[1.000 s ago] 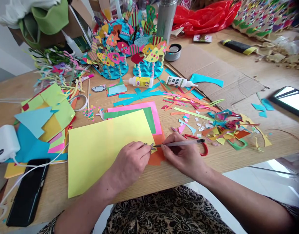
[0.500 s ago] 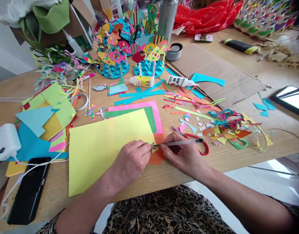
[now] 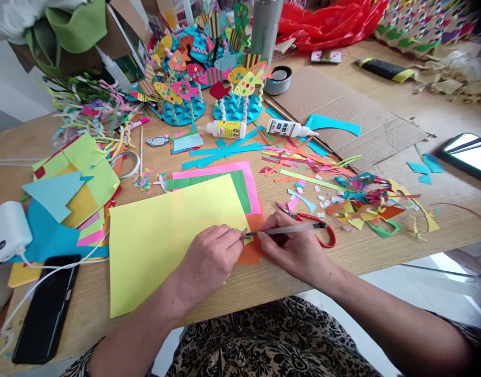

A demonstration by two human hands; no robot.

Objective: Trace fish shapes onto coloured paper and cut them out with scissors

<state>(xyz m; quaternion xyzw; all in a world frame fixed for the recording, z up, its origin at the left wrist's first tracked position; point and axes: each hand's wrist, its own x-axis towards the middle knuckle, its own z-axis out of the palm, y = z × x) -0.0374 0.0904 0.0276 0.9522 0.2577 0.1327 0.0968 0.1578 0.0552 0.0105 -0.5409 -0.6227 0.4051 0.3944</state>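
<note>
My left hand (image 3: pixel 212 257) rests at the right edge of a yellow sheet of paper (image 3: pixel 157 235), its fingers closed over a small grey pointed cutout (image 3: pixel 245 235); most of that piece is hidden. My right hand (image 3: pixel 297 254) pinches a pen (image 3: pixel 297 229) with a translucent barrel and a black end. The pen lies nearly flat, its tip pointing left at the cutout. Beneath the yellow sheet lie green (image 3: pixel 243 191), pink (image 3: pixel 253 183) and orange paper (image 3: pixel 250 255). Red-handled scissors (image 3: pixel 331 238) sit just behind my right hand, partly covered by it.
Paper scraps (image 3: pixel 366 204) spread at the right. Two glue bottles (image 3: pixel 226 129) lie behind the sheets, before paper fish on blue bases (image 3: pixel 238 111). Cardboard (image 3: pixel 342 104), a phone (image 3: pixel 46 309), a white device with cables (image 3: pixel 8 230) and coloured paper (image 3: pixel 75 183) surround the work area.
The camera view has shifted slightly. Both hands stay in nearly the same place, with the pen tip still at the cutout.
</note>
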